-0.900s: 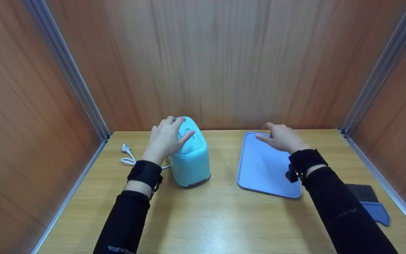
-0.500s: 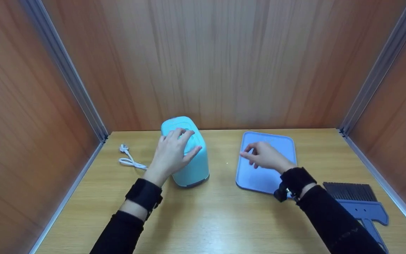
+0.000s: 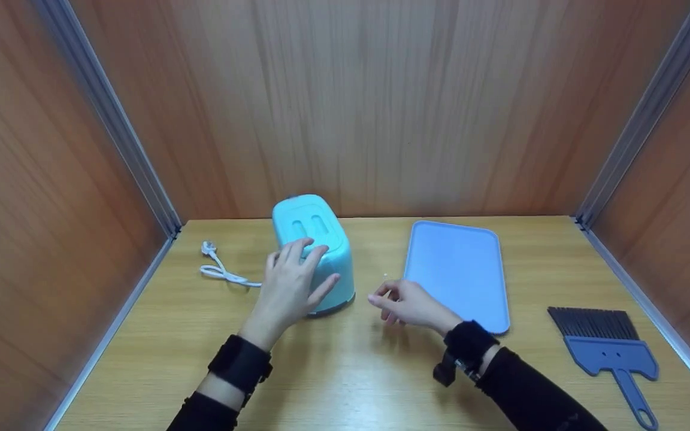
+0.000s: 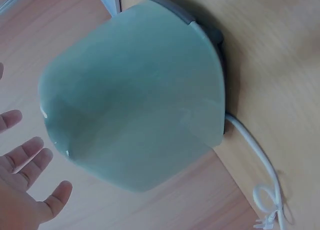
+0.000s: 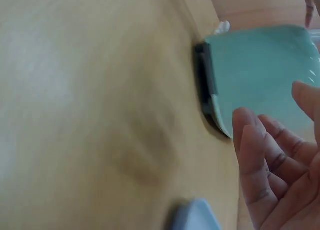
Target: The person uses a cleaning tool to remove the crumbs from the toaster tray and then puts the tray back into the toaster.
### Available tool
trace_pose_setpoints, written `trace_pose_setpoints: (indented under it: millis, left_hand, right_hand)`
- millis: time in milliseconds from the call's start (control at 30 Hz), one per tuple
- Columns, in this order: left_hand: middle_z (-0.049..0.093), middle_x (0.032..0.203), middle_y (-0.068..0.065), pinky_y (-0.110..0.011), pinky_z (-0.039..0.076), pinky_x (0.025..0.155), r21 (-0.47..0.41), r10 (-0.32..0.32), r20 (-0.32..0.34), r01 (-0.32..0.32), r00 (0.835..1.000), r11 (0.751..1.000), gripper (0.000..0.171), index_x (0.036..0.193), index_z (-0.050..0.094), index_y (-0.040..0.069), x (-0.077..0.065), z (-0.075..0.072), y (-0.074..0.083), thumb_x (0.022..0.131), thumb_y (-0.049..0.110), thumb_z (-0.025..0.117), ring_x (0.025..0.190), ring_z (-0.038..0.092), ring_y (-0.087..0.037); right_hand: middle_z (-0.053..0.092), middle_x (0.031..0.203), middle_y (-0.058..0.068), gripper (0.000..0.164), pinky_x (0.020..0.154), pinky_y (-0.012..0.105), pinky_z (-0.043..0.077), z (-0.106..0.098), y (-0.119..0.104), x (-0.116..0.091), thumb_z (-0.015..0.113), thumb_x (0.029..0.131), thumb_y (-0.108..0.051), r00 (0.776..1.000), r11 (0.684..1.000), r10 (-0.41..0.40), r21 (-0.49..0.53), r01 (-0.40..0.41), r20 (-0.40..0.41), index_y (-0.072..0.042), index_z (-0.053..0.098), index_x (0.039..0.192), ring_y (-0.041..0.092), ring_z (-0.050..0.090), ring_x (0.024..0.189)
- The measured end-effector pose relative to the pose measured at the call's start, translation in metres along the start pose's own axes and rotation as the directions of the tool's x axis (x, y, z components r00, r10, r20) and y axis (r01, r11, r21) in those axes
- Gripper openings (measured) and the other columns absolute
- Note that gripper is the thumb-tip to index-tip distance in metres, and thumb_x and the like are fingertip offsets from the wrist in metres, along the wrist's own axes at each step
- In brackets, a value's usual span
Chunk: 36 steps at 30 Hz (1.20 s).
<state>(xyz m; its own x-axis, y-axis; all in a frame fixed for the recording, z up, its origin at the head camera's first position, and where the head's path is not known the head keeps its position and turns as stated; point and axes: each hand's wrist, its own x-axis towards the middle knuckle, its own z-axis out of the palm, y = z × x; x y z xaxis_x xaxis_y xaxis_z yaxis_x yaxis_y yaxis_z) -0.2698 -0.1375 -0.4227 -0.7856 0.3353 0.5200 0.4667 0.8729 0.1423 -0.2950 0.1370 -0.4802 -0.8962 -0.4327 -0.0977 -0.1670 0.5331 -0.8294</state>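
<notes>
Head view first: turquoise toaster standing upright on the tabletop, between the coiled white cord and the blue tray. Judging by size against the hands, probably light to moderate in weight, awkward more than heavy. Hard, stiff shell by the look of it, glossy enough to slip under dry fingers; not especially fragile, short of a drop. Best held low on both long sides, with palms flat; less safely by the lid, possibly loose. Left hand over the near end of the toaster, fingers spread and relaxed, gripping nothing. Right hand well clear of the shell, to the right of its near end and just in front of the tray; fingers loosely bent, with nothing visible between them.

Left wrist view: broad, smooth side filling the middle, dark base at its foot, white cord leaving near the bottom. Fingers off beyond the top edge, open, with a gap showing before the shell.

Right wrist view: toaster beyond the fingers, apparently untouched by them. Fingers half curled and unclosed, empty as far as visible. Worth minding the cord during any lift.
</notes>
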Motion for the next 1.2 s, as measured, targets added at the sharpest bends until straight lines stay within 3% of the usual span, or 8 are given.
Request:
trace_pose_setpoints:
  millis: [200,467,600,867,1200]
  left_hand:
    - [0.054,0.155,-0.02,-0.07,0.043,0.114,-0.044,-0.032,0.001,0.032,0.999,0.999,0.059,0.149,0.059,0.02,-0.01,0.01,-0.002,0.102,0.054,0.071,0.144,0.05,-0.041]
    - [0.053,0.153,-0.02,-0.072,0.046,0.113,-0.024,-0.039,-0.063,0.037,0.997,0.999,0.059,0.148,0.06,0.019,-0.015,0.022,-0.007,0.1,0.049,0.075,0.143,0.05,-0.043]
    - [0.05,0.155,-0.02,-0.073,0.047,0.111,-0.024,-0.053,-0.091,0.051,0.994,0.998,0.059,0.148,0.059,0.02,-0.017,0.028,-0.008,0.099,0.049,0.076,0.143,0.049,-0.044]
    - [0.051,0.151,-0.021,-0.069,0.051,0.106,-0.03,-0.023,-0.183,0.018,0.983,0.999,0.058,0.145,0.059,0.015,-0.017,0.041,-0.008,0.098,0.041,0.079,0.142,0.049,-0.043]
    - [0.05,0.153,-0.021,-0.067,0.051,0.113,-0.03,-0.021,-0.219,0.014,0.975,0.999,0.065,0.151,0.056,0.011,-0.02,0.056,-0.009,0.097,0.036,0.082,0.145,0.047,-0.043]
  right_hand:
    - [0.077,0.086,0.012,0.04,0.057,0.034,0.064,0.033,0.006,0.012,0.065,0.108,-0.041,0.999,0.991,0.042,0.125,-0.045,0.025,-0.002,0.07,0.118,0.018,0.07,0.061]
    - [0.076,0.085,0.012,0.051,0.061,0.026,0.064,0.064,-0.003,0.024,0.065,0.108,-0.045,0.989,0.918,0.136,0.368,-0.151,0.066,0.004,0.067,0.12,0.011,0.07,0.063]
    - [0.072,0.083,0.005,0.054,0.062,0.021,0.063,0.075,-0.006,0.029,0.063,0.108,-0.045,0.977,0.845,0.191,0.491,-0.212,0.092,0.005,0.065,0.127,0.01,0.069,0.065]
    - [0.071,0.075,0.002,0.051,0.061,0.017,0.061,0.094,-0.006,0.038,0.062,0.11,-0.038,0.96,0.624,0.251,0.736,-0.261,0.128,0.008,0.057,0.132,0.007,0.068,0.062]
    - [0.071,0.073,0.002,0.036,0.062,0.018,0.062,0.107,-0.003,0.046,0.051,0.115,-0.033,0.953,0.484,0.274,0.838,-0.253,0.129,0.001,0.055,0.123,0.008,0.071,0.061]
